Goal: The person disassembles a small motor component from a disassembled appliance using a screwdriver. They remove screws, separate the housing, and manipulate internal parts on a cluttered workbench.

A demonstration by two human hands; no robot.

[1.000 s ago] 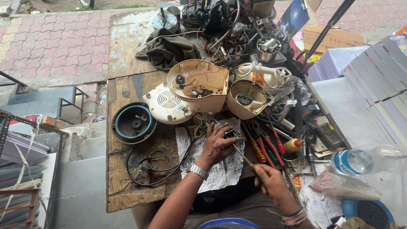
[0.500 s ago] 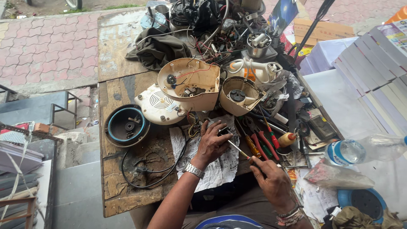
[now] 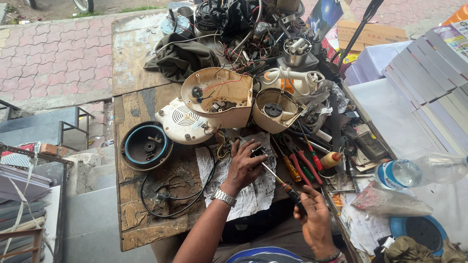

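metal screwdriver [image 3: 278, 180] in right hand [image 3: 316, 219]; left hand [image 3: 245, 164] pins small part [image 3: 257, 150]

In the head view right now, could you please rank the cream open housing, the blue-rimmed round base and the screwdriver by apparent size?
1. Cream open housing
2. Blue-rimmed round base, somewhat smaller
3. Screwdriver in the right hand, thinnest by far

Roadside repair stall: worn wooden workbench [image 3: 131, 112] crowded with opened appliance housings [image 3: 219, 97], screwdrivers [image 3: 302, 160].

Near frame centre, on a sheet of newspaper [image 3: 253, 187] atop the workbench [image 3: 131, 112]; behind it two open appliance housings [image 3: 219, 97]; round base [image 3: 146, 145] at left, pliers and screwdrivers [image 3: 302, 163] right, water bottle [image 3: 419, 170] far right
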